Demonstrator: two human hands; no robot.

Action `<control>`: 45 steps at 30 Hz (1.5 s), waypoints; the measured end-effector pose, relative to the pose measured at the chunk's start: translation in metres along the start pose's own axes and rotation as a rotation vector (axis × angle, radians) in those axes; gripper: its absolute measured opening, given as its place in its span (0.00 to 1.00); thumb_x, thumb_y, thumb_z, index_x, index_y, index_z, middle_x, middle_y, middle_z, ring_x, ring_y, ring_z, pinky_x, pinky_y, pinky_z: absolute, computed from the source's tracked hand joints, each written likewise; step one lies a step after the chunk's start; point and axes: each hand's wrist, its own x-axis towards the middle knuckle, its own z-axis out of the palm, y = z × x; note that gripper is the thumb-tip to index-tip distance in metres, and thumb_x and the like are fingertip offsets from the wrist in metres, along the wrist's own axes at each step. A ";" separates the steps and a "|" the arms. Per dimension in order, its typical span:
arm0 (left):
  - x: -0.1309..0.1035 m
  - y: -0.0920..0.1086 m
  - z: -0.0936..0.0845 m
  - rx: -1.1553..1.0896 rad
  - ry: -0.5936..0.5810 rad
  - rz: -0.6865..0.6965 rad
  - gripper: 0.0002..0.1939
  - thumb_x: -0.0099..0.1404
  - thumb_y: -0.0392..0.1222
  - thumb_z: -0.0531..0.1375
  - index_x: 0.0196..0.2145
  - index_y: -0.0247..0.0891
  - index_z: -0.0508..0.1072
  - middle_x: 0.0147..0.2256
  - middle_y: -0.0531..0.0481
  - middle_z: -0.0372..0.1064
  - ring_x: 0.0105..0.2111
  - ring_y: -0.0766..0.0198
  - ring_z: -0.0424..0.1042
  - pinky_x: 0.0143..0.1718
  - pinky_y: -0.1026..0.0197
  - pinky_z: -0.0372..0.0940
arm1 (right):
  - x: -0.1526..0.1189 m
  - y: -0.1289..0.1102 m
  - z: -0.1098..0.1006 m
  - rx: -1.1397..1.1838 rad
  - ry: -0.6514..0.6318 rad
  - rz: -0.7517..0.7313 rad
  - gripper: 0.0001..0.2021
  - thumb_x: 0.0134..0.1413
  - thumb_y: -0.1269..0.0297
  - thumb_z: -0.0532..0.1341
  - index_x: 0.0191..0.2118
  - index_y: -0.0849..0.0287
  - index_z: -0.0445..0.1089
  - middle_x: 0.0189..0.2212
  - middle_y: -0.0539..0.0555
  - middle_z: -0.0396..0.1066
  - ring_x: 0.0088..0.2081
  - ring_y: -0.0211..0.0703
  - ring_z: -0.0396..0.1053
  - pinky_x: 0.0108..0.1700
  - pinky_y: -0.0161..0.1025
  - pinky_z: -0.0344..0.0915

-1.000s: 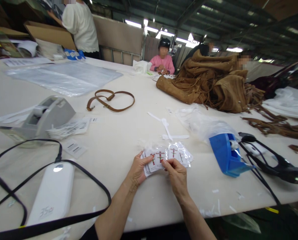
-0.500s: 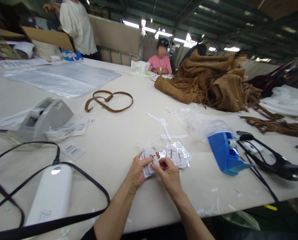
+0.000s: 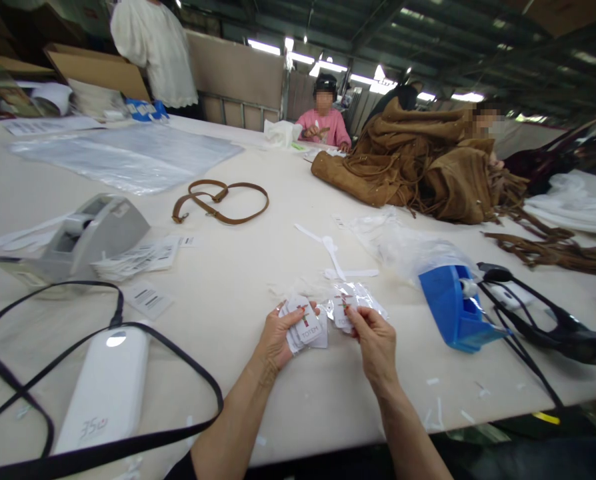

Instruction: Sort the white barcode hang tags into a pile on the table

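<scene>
My left hand (image 3: 279, 333) is closed on a small fanned stack of white cards (image 3: 309, 328) printed with a coloured figure and the word TOTEM. To its right, my right hand (image 3: 377, 339) pinches a similar printed card (image 3: 343, 313) between thumb and fingers. That card lies over a pile of shiny clear-wrapped pieces (image 3: 371, 300) on the table. White strips (image 3: 331, 257) lie just beyond both hands.
A blue tape dispenser (image 3: 448, 308) is at right, beside black goggles-like gear (image 3: 543, 320). Brown suede bags (image 3: 418, 160) are heaped behind. At left are a grey dispenser (image 3: 98, 230), labels (image 3: 148, 300), a power bank (image 3: 105, 387) and its cable. People are beyond the table.
My right hand has moved right, away from the stack in my left hand, and is now over the wrapped pile with a card. At the far side, the person in pink has raised a hand.
</scene>
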 end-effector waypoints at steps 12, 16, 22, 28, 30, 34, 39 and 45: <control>-0.001 -0.001 0.001 0.018 -0.015 -0.024 0.11 0.53 0.26 0.61 0.36 0.30 0.70 0.35 0.40 0.74 0.34 0.55 0.74 0.33 0.55 0.73 | 0.018 -0.084 -0.056 -0.628 0.727 -0.921 0.31 0.57 0.60 0.58 0.61 0.71 0.51 0.56 0.68 0.54 0.58 0.57 0.52 0.58 0.56 0.53; -0.001 0.000 0.001 0.017 -0.027 -0.006 0.14 0.52 0.27 0.62 0.38 0.29 0.70 0.35 0.41 0.74 0.34 0.57 0.74 0.34 0.56 0.73 | 0.010 -0.079 -0.036 -0.441 0.395 -0.664 0.17 0.56 0.56 0.59 0.48 0.61 0.65 0.41 0.56 0.67 0.41 0.45 0.65 0.45 0.45 0.64; -0.002 -0.001 0.001 0.033 -0.087 0.031 0.17 0.48 0.30 0.66 0.37 0.29 0.71 0.35 0.42 0.73 0.30 0.60 0.73 0.31 0.60 0.72 | -0.020 -0.014 0.033 -0.075 -0.202 -0.055 0.19 0.43 0.50 0.65 0.33 0.62 0.64 0.28 0.50 0.64 0.30 0.38 0.61 0.33 0.36 0.60; -0.001 -0.003 0.001 0.053 -0.093 0.019 0.18 0.46 0.31 0.68 0.36 0.29 0.71 0.33 0.43 0.73 0.29 0.60 0.72 0.30 0.60 0.71 | -0.014 -0.008 0.038 0.173 -0.243 0.128 0.19 0.36 0.52 0.67 0.22 0.63 0.62 0.18 0.47 0.58 0.23 0.33 0.53 0.26 0.32 0.51; -0.001 -0.003 0.001 0.046 -0.078 0.021 0.19 0.44 0.31 0.69 0.35 0.30 0.70 0.31 0.45 0.73 0.27 0.61 0.72 0.30 0.58 0.72 | -0.012 -0.011 0.034 0.189 -0.241 0.169 0.20 0.35 0.51 0.67 0.23 0.63 0.63 0.18 0.47 0.59 0.22 0.33 0.54 0.25 0.32 0.51; 0.000 -0.001 0.000 0.019 -0.035 0.037 0.21 0.43 0.30 0.69 0.36 0.33 0.69 0.31 0.47 0.73 0.27 0.61 0.73 0.33 0.56 0.72 | -0.010 -0.013 0.027 0.185 -0.204 0.189 0.22 0.34 0.48 0.67 0.26 0.63 0.64 0.20 0.49 0.62 0.22 0.34 0.56 0.24 0.32 0.53; 0.000 0.000 -0.001 0.011 -0.016 0.029 0.19 0.47 0.28 0.66 0.38 0.32 0.70 0.32 0.44 0.73 0.30 0.61 0.74 0.34 0.60 0.72 | -0.001 -0.016 0.006 0.174 -0.081 0.106 0.21 0.38 0.48 0.67 0.27 0.64 0.68 0.21 0.50 0.63 0.23 0.33 0.57 0.23 0.30 0.54; 0.000 0.000 -0.002 0.023 -0.013 0.003 0.16 0.51 0.26 0.63 0.40 0.31 0.69 0.33 0.43 0.73 0.31 0.61 0.74 0.33 0.61 0.73 | 0.010 -0.019 -0.016 0.218 0.007 0.151 0.24 0.33 0.46 0.69 0.26 0.66 0.69 0.22 0.53 0.67 0.21 0.33 0.58 0.22 0.30 0.55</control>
